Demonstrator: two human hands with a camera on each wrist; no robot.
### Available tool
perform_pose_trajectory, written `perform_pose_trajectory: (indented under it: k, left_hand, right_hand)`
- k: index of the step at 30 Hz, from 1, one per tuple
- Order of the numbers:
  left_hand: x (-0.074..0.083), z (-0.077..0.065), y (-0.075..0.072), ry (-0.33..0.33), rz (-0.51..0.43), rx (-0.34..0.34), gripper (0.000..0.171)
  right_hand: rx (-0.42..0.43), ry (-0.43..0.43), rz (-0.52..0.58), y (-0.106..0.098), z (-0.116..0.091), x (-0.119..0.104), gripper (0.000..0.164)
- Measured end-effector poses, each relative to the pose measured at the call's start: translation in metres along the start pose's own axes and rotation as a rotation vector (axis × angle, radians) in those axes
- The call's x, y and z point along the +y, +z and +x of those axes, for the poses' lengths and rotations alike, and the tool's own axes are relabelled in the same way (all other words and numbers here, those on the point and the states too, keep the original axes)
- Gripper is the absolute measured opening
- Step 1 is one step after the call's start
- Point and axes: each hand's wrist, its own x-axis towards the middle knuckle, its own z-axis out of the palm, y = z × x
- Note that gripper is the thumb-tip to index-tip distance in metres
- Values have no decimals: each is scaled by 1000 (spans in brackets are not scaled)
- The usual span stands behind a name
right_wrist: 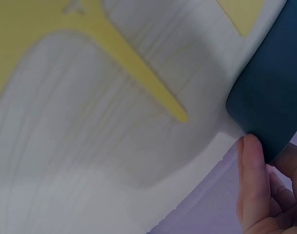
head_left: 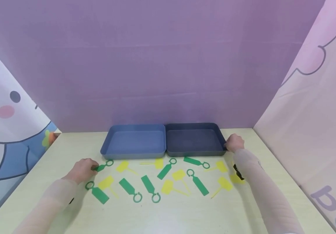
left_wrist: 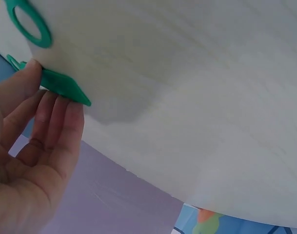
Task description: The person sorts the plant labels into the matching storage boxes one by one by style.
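At the left of the table, my left hand point(head_left: 82, 169) pinches a green plastic tag point(left_wrist: 65, 85) with a flat rectangular end and a ring, between thumb and fingers. In the left wrist view the tag is tilted, and a second green ring lies on the table beyond it. My right hand point(head_left: 234, 143) pinches the right wall of the dark navy tray point(right_wrist: 265, 92), with fingertips outside and part of the hand behind the rim. Several green tags point(head_left: 127, 186) and yellow T-shaped tags point(head_left: 168, 187) lie scattered in front of the trays.
A lighter blue tray point(head_left: 135, 156) stands directly left of the dark one, their walls touching. Behind both hangs a purple cloth point(head_left: 168, 81). Printed cloths point(head_left: 317, 136) flank the table point(head_left: 156, 217). One yellow tag point(head_left: 238, 178) lies partly hidden by the right forearm.
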Motion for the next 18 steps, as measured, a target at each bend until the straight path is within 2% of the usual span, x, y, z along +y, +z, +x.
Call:
perform_pose_trajectory:
  k: [5,18]
  left_hand:
    - [0,1,-3,-2,-3,-26,26]
    - [2,-3,-4,5,-31,-29,25]
  right_hand:
    - [1,-1,4,-1,1,-1,18]
    - [-4,-11,12,-3,-4,-3,16]
